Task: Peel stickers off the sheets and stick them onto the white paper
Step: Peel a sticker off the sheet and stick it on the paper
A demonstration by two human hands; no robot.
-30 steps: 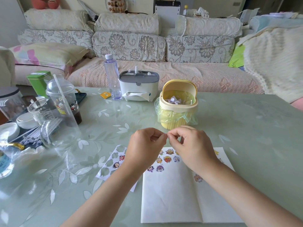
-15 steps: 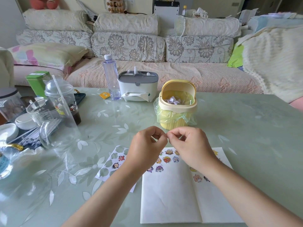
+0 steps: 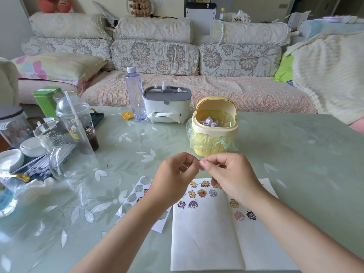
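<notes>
White paper sheet (image 3: 206, 243): matte, creased, flat on the glossy leaf-patterned tabletop (image 3: 295, 154); round cartoon stickers (image 3: 201, 193) line its far edge. Left hand (image 3: 173, 174) and right hand (image 3: 232, 174) hover above, fingertips together pinching a tiny scrap (image 3: 199, 162), too small to identify.

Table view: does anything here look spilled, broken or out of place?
Nothing looks spilled or broken. There is only small untidiness: the sticker sheet lies at an angle to the white paper, and the green liner bunches loosely out of the yellow bin.
</notes>
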